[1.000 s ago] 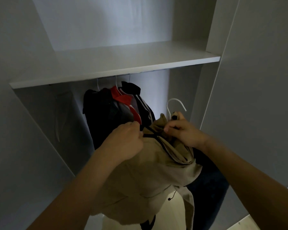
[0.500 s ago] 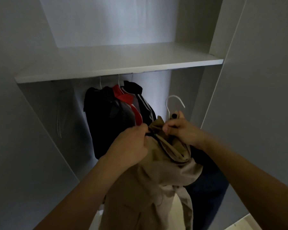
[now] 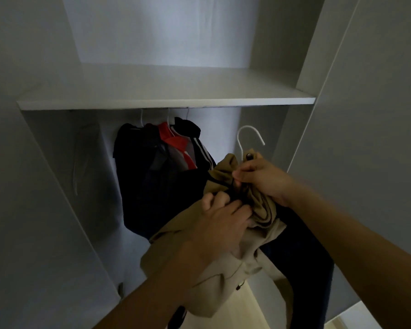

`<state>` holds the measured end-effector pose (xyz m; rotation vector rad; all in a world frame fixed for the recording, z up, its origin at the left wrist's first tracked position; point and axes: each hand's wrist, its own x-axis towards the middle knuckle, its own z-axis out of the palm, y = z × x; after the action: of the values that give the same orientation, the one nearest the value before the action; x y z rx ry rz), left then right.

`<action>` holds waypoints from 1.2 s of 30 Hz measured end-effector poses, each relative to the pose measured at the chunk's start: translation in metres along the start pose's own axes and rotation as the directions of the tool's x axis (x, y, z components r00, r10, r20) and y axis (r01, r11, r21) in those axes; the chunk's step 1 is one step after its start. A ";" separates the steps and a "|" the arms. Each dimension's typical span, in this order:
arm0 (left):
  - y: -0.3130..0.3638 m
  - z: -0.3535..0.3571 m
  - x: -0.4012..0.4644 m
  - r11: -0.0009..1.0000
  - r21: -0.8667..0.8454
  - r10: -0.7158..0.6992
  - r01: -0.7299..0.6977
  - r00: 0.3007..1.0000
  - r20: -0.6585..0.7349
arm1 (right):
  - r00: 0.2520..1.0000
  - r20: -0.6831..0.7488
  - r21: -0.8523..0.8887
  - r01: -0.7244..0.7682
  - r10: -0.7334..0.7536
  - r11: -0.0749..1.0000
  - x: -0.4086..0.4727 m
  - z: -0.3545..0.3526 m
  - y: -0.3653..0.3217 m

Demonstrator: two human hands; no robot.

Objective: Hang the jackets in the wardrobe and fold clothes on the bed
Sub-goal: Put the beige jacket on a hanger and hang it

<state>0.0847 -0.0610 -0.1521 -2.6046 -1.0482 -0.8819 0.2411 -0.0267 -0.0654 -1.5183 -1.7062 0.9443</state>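
Two hands grip tan jacket (image 3: 214, 264): left hand (image 3: 220, 224), right hand (image 3: 262, 179) w/ hanger (image 3: 248, 141), under wardrobe shelf (image 3: 166, 91).

Dim grey wardrobe interior (image 3: 45, 210); white shelf (image 3: 166, 91) across at 12 o'clock, pale back panel (image 3: 161, 29) above, strip of light floor (image 3: 254, 302) at 5 o'clock.

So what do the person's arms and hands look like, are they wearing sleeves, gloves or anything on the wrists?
Both forearms are bare right to the bottom edge of the picture, with no sleeves in view. The left hand and the right hand wear no gloves, and no watch, band or ring shows on them. The dim light leaves finer details unclear.
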 end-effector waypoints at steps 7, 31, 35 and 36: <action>0.005 -0.024 0.021 0.971 0.237 -0.151 0.037 0.862 0.484 | 0.999 0.039 -0.366 0.034 -0.021 0.930 -0.005 0.021 0.021; -0.047 -0.017 0.005 0.391 -0.607 -0.228 0.692 0.712 0.664 | 0.974 0.225 -0.315 0.063 0.010 0.947 -0.031 -0.004 0.039; -0.038 -0.022 0.003 0.508 -0.618 -0.321 0.600 0.798 0.511 | 0.966 0.257 -0.267 0.087 -0.016 0.960 -0.028 -0.003 0.045; -0.035 -0.024 0.003 0.525 -0.617 -0.350 0.586 0.810 0.471 | 0.968 0.249 -0.264 0.098 -0.030 0.960 -0.025 -0.002 0.046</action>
<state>0.0520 -0.0431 -0.1326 -3.2364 -1.9034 -1.2964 0.2697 -0.0486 -0.1040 -1.5589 -2.1237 0.9195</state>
